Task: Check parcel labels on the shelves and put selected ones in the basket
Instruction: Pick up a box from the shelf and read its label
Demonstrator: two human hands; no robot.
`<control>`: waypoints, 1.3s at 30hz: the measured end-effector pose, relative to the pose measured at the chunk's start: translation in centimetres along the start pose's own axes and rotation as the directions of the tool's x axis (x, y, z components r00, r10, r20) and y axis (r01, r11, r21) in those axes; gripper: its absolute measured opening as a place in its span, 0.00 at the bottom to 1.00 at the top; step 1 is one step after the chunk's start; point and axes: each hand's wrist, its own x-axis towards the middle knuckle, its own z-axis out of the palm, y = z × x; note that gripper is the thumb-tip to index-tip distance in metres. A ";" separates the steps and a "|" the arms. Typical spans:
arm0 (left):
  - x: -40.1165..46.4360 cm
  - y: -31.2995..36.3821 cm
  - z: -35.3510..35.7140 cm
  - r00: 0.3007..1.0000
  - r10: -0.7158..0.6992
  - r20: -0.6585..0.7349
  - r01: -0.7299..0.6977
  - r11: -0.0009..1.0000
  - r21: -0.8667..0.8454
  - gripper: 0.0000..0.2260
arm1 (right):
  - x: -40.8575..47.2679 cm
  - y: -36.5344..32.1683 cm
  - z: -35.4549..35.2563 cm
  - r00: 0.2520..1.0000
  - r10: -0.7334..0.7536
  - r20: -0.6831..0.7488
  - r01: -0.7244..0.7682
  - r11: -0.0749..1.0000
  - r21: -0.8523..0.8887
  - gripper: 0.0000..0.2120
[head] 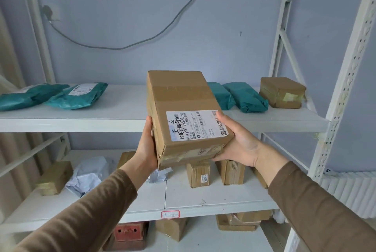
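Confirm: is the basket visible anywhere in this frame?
No: only the shelves with parcels show, and both hands grip a labelled cardboard box.

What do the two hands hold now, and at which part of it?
Both hold one cardboard box at its near end: left hand on its left side, right hand on its right side.

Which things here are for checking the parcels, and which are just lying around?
For the job:
- cardboard box with its shipping label, held by the left hand and right hand
- teal mailer bags and small taped box on the upper shelf

Just there:
- grey cable on the wall
- white radiator
- red block at the bottom
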 end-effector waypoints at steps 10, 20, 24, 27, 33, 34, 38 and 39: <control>0.3 2.4 -0.3 0.953 0.251 -0.173 -0.181 0.923 0.340 0.31 | 2.1 1.5 1.7 0.963 -0.136 -0.231 0.150 0.988 0.042 0.27; -3.1 2.6 0.8 0.948 0.291 0.128 -0.314 0.790 0.526 0.21 | 5.3 0.7 3.7 0.876 -0.150 -0.458 0.154 0.988 -0.029 0.25; 0.0 6.7 1.2 0.949 0.315 0.005 -0.273 0.813 0.514 0.21 | 8.6 -3.3 4.8 0.894 -0.125 -0.429 0.141 0.990 0.006 0.17; 3.1 10.0 0.8 0.946 0.317 -0.068 -0.236 0.816 0.528 0.27 | 11.7 -5.4 5.7 0.897 -0.120 -0.426 0.130 0.991 -0.004 0.10; 7.8 14.1 -1.3 0.947 0.278 -0.160 -0.152 0.828 0.540 0.19 | 19.1 -6.0 6.1 0.897 -0.100 -0.430 0.145 0.987 0.073 0.13; 8.6 14.5 -1.9 0.945 0.271 -0.182 -0.139 0.839 0.526 0.16 | 20.3 -5.9 6.2 0.902 -0.094 -0.421 0.137 0.988 0.072 0.13; 10.5 16.3 -3.7 0.925 0.264 -0.272 -0.101 0.864 0.494 0.14 | 24.2 -5.5 7.3 0.930 -0.068 -0.362 0.097 0.993 0.063 0.16; 10.9 16.7 -4.1 0.920 0.263 -0.289 -0.094 0.867 0.490 0.14 | 25.0 -5.4 7.7 0.935 -0.059 -0.350 0.089 0.993 0.071 0.18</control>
